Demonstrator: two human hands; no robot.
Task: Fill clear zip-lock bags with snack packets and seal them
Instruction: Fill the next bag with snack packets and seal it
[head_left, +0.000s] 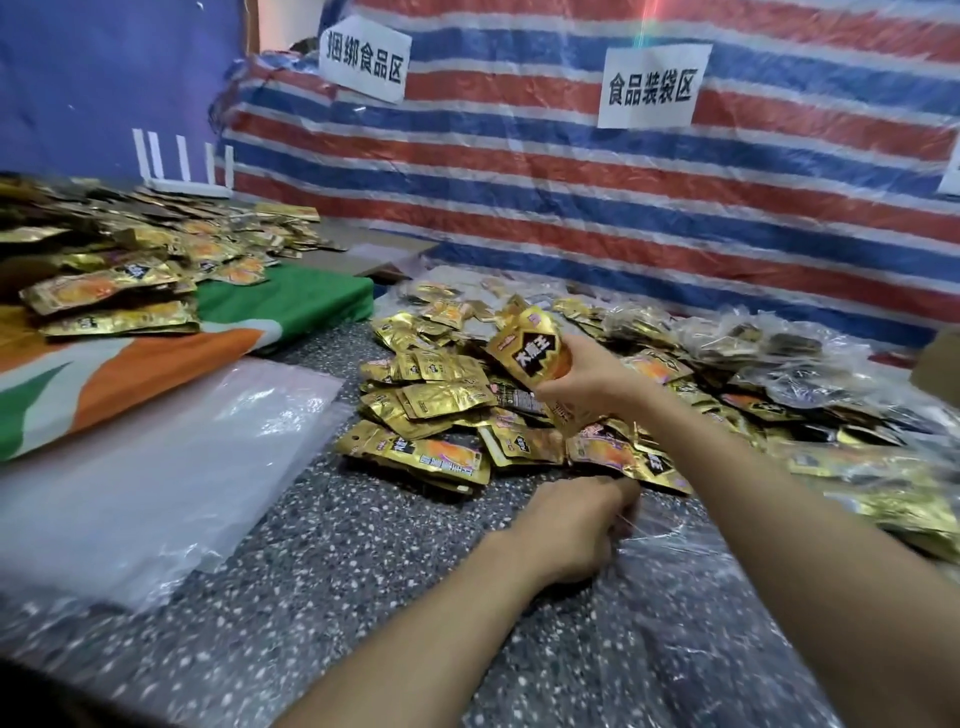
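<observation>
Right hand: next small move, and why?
Likely lower the packets in the right hand to the bag, whose edge the left hand grips on the floor. The packets are lifted off the pile, and the bag looks empty.

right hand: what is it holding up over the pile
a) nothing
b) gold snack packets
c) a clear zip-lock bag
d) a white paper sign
b: the right hand grips gold snack packets, the front one with a black label, raised above the pile, while the left hand holds the clear bag lower down.
</observation>
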